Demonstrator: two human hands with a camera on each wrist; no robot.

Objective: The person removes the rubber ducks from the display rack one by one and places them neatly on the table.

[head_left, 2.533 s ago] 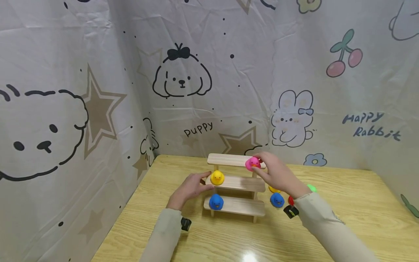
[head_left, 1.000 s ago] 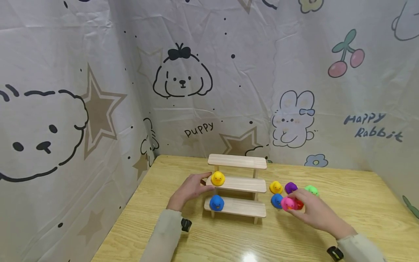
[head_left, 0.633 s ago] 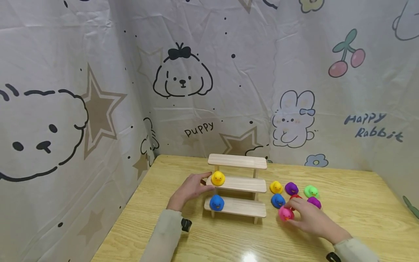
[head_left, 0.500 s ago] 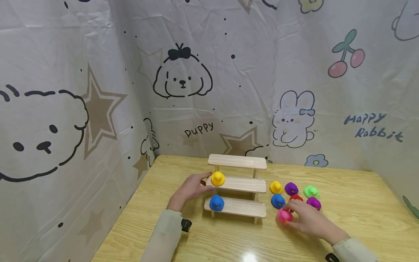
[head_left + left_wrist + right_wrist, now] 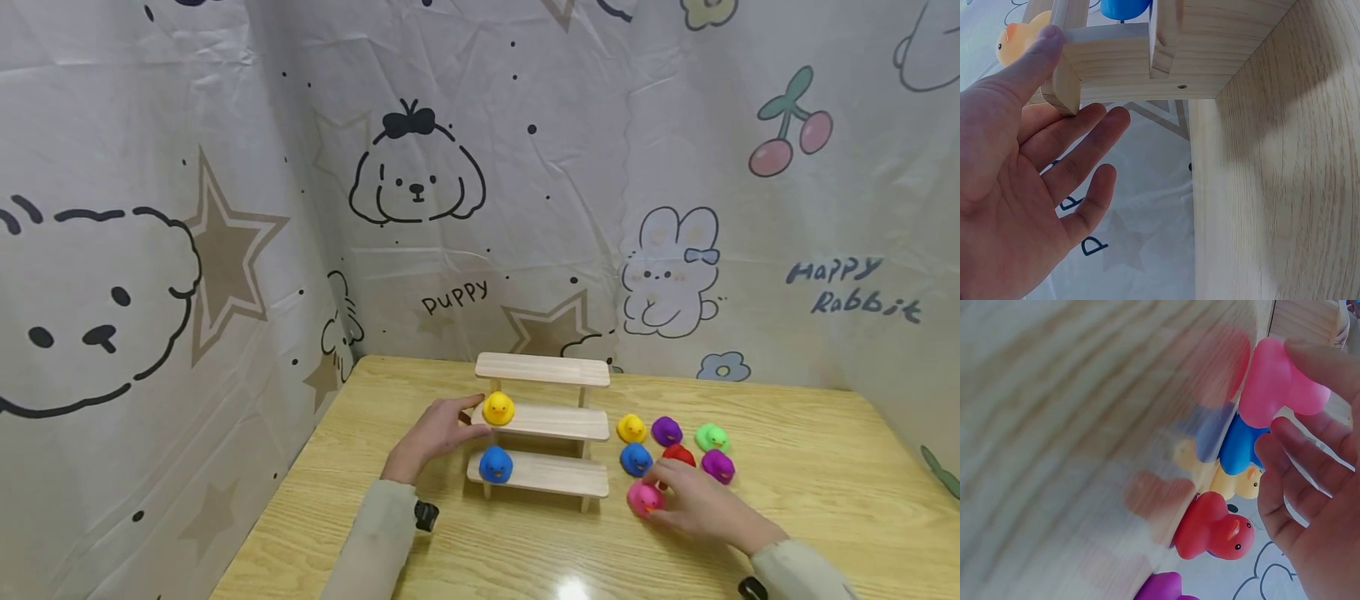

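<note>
My left hand (image 5: 437,435) grips the left end of the middle tier of a three-tier wooden display stand (image 5: 540,368); in the left wrist view the thumb lies on one side of that board and fingertips touch the other. A yellow rubber duck (image 5: 498,408) sits beside it on the middle tier, and a blue rubber duck (image 5: 496,465) on the bottom tier's left end. Right of the stand, my right hand (image 5: 701,504) holds a pink rubber duck (image 5: 647,498) at the tabletop between thumb and fingers. Just behind it is a red duck (image 5: 678,455), partly covered by the hand.
More ducks stand on the wooden table (image 5: 810,467) behind the right hand: a yellow one (image 5: 632,428), a blue one (image 5: 637,459), a green one (image 5: 712,437) and two purple ones (image 5: 667,431). Printed cloth (image 5: 555,208) hangs behind and at the sides.
My right hand has brought the pink duck from the top tier's right end down to the table, then shifted it left and toward me. The left hand stays on the stand.
</note>
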